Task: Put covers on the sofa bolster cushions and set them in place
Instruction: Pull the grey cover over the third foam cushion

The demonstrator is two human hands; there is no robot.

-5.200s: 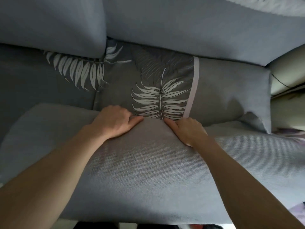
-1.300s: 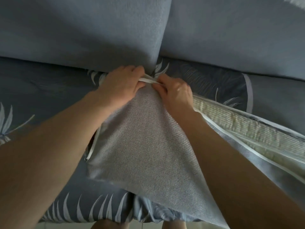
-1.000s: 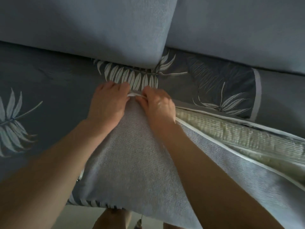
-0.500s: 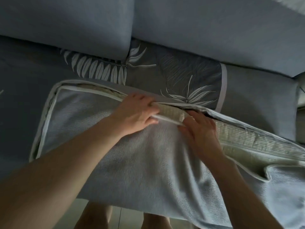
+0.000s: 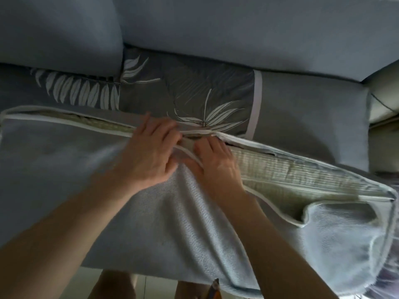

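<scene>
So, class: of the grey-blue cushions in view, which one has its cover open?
The long cushion lying nearest, under both hands: pale inner padding shows through its gaping edge. The two back cushions are fully covered.

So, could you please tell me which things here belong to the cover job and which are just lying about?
Job:
- grey-blue cover
- cushion insert
- left hand
- right hand

Lying about:
- leaf-print seat cover
- back cushions

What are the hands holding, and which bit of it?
Both the left hand and right hand grip the blue-grey cushion cover at its white-piped open edge, midway along.
</scene>
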